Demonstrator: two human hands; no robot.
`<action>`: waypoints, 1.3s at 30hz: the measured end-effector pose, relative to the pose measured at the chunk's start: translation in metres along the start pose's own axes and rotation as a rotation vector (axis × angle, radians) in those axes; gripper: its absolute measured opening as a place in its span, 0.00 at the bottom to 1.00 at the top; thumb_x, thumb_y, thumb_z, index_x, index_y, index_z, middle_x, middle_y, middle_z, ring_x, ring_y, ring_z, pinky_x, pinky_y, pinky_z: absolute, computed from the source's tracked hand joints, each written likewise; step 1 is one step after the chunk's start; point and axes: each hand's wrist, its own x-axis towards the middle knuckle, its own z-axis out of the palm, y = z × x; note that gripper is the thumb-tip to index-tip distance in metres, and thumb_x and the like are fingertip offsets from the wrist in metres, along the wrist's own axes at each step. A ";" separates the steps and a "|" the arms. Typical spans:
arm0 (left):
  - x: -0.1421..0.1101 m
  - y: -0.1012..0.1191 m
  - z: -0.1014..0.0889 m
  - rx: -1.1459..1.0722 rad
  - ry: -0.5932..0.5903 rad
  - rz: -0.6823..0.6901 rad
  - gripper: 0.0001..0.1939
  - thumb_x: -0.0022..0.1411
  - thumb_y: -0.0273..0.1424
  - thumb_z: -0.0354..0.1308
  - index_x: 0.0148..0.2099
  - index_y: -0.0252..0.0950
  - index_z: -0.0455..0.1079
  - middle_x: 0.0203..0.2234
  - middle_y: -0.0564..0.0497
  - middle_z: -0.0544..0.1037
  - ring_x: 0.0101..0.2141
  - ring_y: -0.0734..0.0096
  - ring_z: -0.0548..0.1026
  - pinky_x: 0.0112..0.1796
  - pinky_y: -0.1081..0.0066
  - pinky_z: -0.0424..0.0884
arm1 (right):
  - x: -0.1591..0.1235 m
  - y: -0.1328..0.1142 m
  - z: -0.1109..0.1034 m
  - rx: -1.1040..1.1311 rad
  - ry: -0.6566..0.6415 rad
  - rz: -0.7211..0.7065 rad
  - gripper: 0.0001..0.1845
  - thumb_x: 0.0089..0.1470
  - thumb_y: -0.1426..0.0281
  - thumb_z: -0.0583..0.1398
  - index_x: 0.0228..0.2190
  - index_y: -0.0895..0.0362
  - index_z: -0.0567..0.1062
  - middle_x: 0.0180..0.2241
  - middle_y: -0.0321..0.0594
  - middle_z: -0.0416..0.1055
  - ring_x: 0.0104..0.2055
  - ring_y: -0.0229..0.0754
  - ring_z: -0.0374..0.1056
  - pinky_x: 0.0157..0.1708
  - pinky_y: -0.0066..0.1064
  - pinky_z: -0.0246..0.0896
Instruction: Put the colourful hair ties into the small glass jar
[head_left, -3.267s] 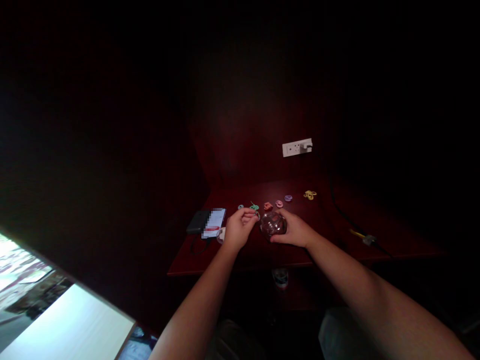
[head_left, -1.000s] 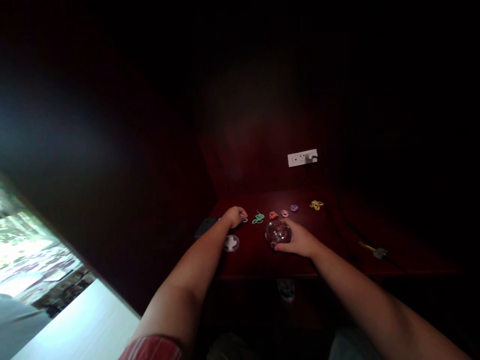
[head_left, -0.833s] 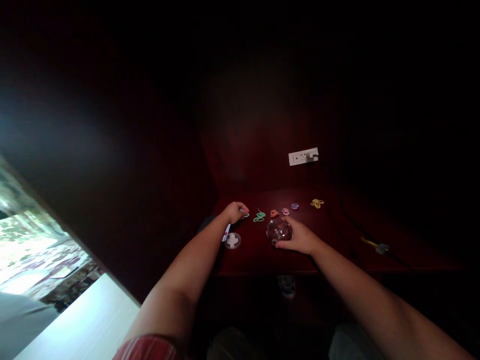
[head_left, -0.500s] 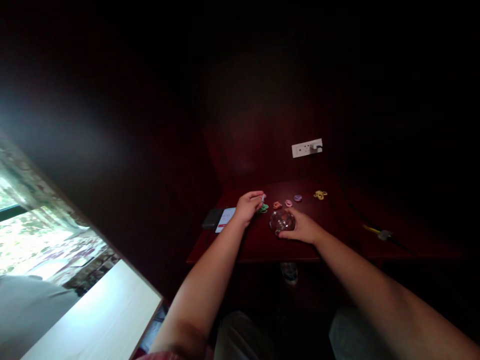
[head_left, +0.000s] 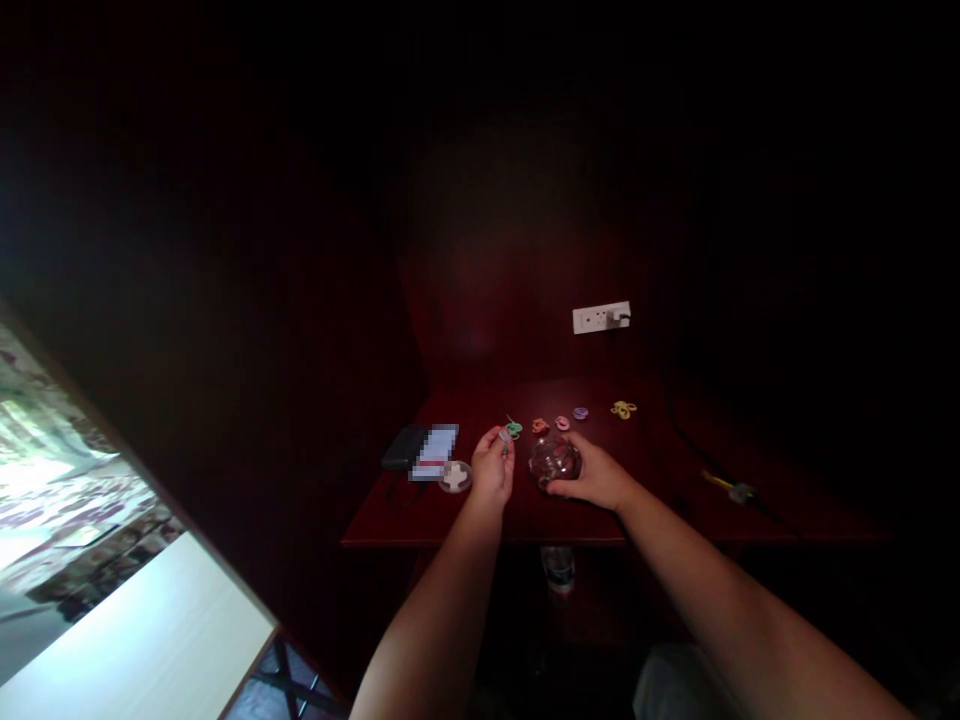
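Observation:
My right hand (head_left: 590, 471) is wrapped round a small clear round jar (head_left: 553, 462) that stands on the dark red table (head_left: 480, 512). My left hand (head_left: 492, 468) hovers just left of the jar, fingers pinched on a small pale blue ring (head_left: 504, 437). Behind the hands lies a row of small coloured rings: green (head_left: 514, 429), orange (head_left: 539, 426), pink (head_left: 562, 423), purple (head_left: 580, 413) and a yellow cluster (head_left: 622, 409). A round clear lid (head_left: 454, 477) lies to the left of my left hand.
A dark flat device (head_left: 403, 449) and a phone (head_left: 434, 452) lie at the table's left end. A white wall socket (head_left: 601, 317) with a plug sits on the back panel. A cable with a yellow piece (head_left: 726, 487) runs along the right. A pale bench (head_left: 135, 640) stands lower left.
My left hand reached left to the far end of the row, pinched a small blue ring and has come back toward the jar. My right hand has stayed on the jar.

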 end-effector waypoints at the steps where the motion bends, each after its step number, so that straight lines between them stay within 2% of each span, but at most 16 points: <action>1: -0.001 0.000 0.000 0.014 0.000 -0.010 0.09 0.56 0.15 0.56 0.36 0.33 0.66 0.30 0.51 0.74 0.28 0.84 0.73 0.30 0.85 0.70 | 0.000 0.000 0.000 0.007 0.002 0.003 0.40 0.33 0.60 0.71 0.47 0.56 0.63 0.43 0.45 0.73 0.42 0.47 0.72 0.45 0.40 0.65; 7: -0.002 -0.002 -0.001 -0.004 -0.065 -0.073 0.09 0.55 0.16 0.57 0.37 0.34 0.65 0.30 0.51 0.73 0.29 0.83 0.74 0.31 0.85 0.71 | -0.001 -0.005 0.001 0.052 -0.010 0.001 0.39 0.34 0.62 0.71 0.47 0.57 0.63 0.43 0.45 0.72 0.43 0.47 0.71 0.46 0.40 0.65; 12: -0.002 -0.005 -0.002 0.036 -0.137 -0.097 0.12 0.54 0.18 0.57 0.40 0.35 0.65 0.29 0.54 0.71 0.25 0.86 0.70 0.25 0.85 0.64 | 0.000 -0.007 0.002 0.068 -0.020 0.009 0.39 0.34 0.63 0.71 0.48 0.57 0.62 0.44 0.47 0.72 0.44 0.47 0.71 0.47 0.41 0.64; 16: 0.000 -0.005 0.001 0.204 -0.202 -0.013 0.10 0.53 0.21 0.57 0.39 0.33 0.65 0.26 0.55 0.69 0.22 0.86 0.65 0.21 0.84 0.56 | 0.000 -0.007 0.003 0.077 -0.017 0.002 0.39 0.34 0.63 0.71 0.47 0.57 0.62 0.44 0.47 0.72 0.45 0.47 0.71 0.48 0.41 0.63; 20: 0.001 0.007 0.014 0.601 -0.320 0.143 0.08 0.56 0.27 0.55 0.40 0.33 0.66 0.27 0.53 0.70 0.23 0.82 0.65 0.22 0.81 0.57 | 0.000 -0.009 0.003 0.080 -0.029 0.015 0.39 0.34 0.62 0.71 0.47 0.57 0.63 0.41 0.45 0.73 0.43 0.47 0.72 0.46 0.40 0.64; 24: -0.007 0.028 0.031 1.047 -0.517 0.404 0.08 0.60 0.28 0.52 0.39 0.33 0.71 0.31 0.50 0.75 0.30 0.76 0.71 0.33 0.76 0.65 | 0.000 -0.012 0.002 0.070 -0.018 0.000 0.39 0.34 0.62 0.71 0.47 0.58 0.63 0.41 0.44 0.73 0.42 0.46 0.72 0.45 0.40 0.65; 27: -0.016 0.037 0.040 1.221 -0.644 0.500 0.09 0.60 0.27 0.51 0.38 0.34 0.72 0.36 0.48 0.77 0.38 0.71 0.73 0.42 0.72 0.67 | 0.001 -0.013 0.001 0.032 0.003 -0.024 0.39 0.33 0.61 0.71 0.47 0.57 0.64 0.41 0.44 0.73 0.42 0.47 0.71 0.45 0.40 0.64; 31: -0.023 0.039 0.042 1.329 -0.740 0.491 0.10 0.60 0.28 0.52 0.40 0.35 0.74 0.40 0.47 0.78 0.42 0.68 0.74 0.46 0.70 0.66 | 0.001 -0.013 0.001 0.039 0.005 -0.035 0.39 0.33 0.61 0.71 0.46 0.57 0.65 0.40 0.43 0.73 0.41 0.46 0.71 0.44 0.40 0.65; 34: -0.024 0.040 0.041 1.351 -0.764 0.480 0.10 0.59 0.29 0.54 0.40 0.35 0.75 0.41 0.47 0.78 0.43 0.67 0.74 0.47 0.70 0.66 | 0.001 -0.014 0.002 0.067 -0.015 -0.044 0.40 0.34 0.61 0.71 0.49 0.57 0.63 0.41 0.43 0.73 0.41 0.46 0.71 0.44 0.40 0.65; 39: -0.021 0.039 0.042 1.292 -0.768 0.457 0.10 0.59 0.30 0.55 0.40 0.33 0.75 0.37 0.46 0.79 0.39 0.67 0.75 0.44 0.70 0.68 | 0.002 -0.012 0.002 0.031 0.009 -0.069 0.43 0.33 0.61 0.71 0.50 0.57 0.63 0.44 0.45 0.72 0.45 0.48 0.70 0.47 0.41 0.63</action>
